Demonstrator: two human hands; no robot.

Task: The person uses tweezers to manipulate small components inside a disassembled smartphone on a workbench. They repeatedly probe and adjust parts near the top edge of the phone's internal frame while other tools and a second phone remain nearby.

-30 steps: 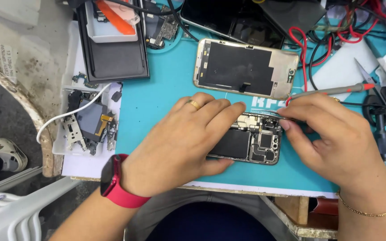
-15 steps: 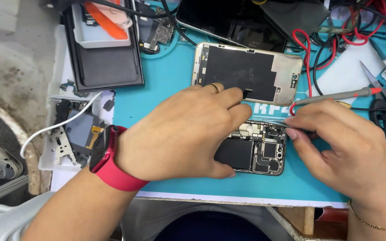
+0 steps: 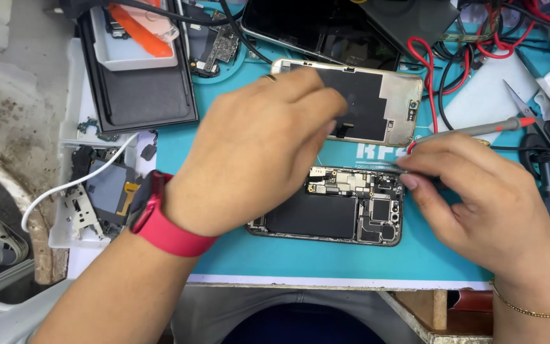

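An opened phone (image 3: 332,213) lies on the teal mat (image 3: 300,261), its battery and boards exposed. My right hand (image 3: 479,204) pinches a thin metal tool (image 3: 394,169), apparently tweezers, with its tip at the phone's upper right corner. My left hand (image 3: 256,146), with a red watch on the wrist and a ring, hovers blurred above the phone's left half. Its fingertips are bunched together over the detached display panel (image 3: 383,105), which lies face down just behind. I cannot see whether those fingers hold anything.
At the back left, a black tray (image 3: 138,95) holds a white box and an orange pry tool. To the left are a white parts tray (image 3: 90,197) and a white cable (image 3: 65,188). On the right lie a red-tipped probe (image 3: 479,129), scissors (image 3: 545,127) and red wires (image 3: 437,70).
My left hand has lifted off the opened phone and moved back toward the display panel, uncovering the phone's left half. My right hand stays at the phone's upper right corner with the tool.
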